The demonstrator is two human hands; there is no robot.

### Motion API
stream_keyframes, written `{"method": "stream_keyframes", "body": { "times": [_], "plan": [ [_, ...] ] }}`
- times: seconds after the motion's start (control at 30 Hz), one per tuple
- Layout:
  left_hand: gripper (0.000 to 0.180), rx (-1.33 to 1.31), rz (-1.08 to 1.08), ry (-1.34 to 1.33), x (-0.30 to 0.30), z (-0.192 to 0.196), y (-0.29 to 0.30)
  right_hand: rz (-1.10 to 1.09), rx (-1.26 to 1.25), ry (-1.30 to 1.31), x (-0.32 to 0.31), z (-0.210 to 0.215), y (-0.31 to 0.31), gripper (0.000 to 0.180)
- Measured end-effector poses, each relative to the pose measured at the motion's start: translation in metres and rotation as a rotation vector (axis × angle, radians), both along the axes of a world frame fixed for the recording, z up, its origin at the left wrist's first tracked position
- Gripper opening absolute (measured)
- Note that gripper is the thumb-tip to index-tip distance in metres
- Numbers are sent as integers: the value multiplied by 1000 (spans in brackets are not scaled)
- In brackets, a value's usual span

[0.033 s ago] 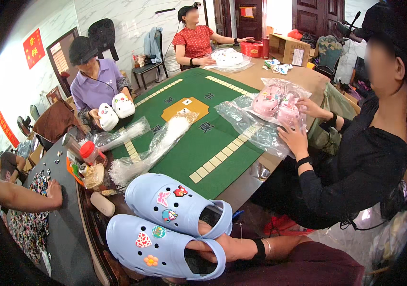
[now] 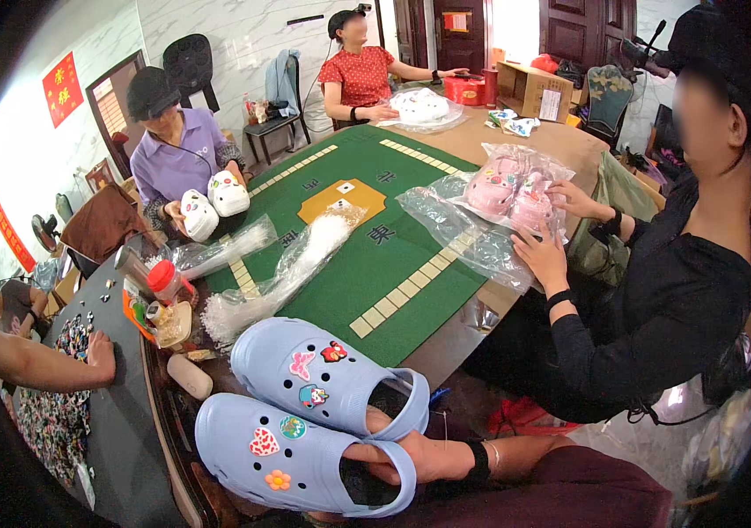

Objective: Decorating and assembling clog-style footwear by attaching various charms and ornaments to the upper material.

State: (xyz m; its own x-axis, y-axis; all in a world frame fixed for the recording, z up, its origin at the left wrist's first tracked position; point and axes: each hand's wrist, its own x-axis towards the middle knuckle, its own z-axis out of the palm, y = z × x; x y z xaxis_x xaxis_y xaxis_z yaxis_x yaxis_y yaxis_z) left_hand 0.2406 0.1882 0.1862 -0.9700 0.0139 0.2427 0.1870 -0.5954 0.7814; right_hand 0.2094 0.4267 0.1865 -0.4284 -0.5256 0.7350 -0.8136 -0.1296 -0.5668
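My right hand (image 2: 419,458) comes in from the lower right, with a black band at its wrist. Its fingers reach into the heel openings of two light blue clogs, gripping the far clog (image 2: 274,365) and the near clog (image 2: 239,466) side by side, toes to the left. Each clog carries several charms: the far one a pink butterfly (image 2: 301,364), the near one a spotted heart (image 2: 264,442) and an orange flower (image 2: 278,480). Of my left hand, only a sliver of skin (image 2: 323,517) shows beneath the near clog; its fingers are hidden.
A green table mat (image 2: 433,308) bears bagged plastic fasteners (image 2: 292,264) and rows of tiles. A red-lidded jar (image 2: 164,277) stands left. Co-workers handle bagged pink clogs (image 2: 494,185) and white clogs (image 2: 199,216). Another person's arm (image 2: 50,361) rests beside loose charms (image 2: 54,422).
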Motion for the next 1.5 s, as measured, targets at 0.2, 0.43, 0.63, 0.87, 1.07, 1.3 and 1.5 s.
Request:
{"method": "stream_keyframes", "body": {
  "times": [0.2, 0.43, 0.63, 0.87, 1.07, 1.3, 1.5],
  "plan": [
    [75, -13, 19, -107, 5, 0, 14, -20, -14, -4, 0, 9, -1, 62],
    [73, -32, 42, -226, 11, 5, 29, -1, -25, 73, -2, -11, -10, 57],
    [72, -50, 75, -328, 18, 10, 38, 15, -167, 50, 5, -12, -14, 76],
    [71, -67, 86, -448, 23, 13, 53, 23, -156, 39, 7, -12, -13, 78],
    [70, -83, 108, -555, 30, 19, 64, 45, -149, 24, 8, -13, -14, 80],
    [68, -100, 134, -671, 34, 25, 74, 34, -125, 39, 3, -12, -16, 72],
    [67, -112, 153, -761, 32, 27, 78, -93, -56, -43, -10, -9, -13, 67]
  ]
}}
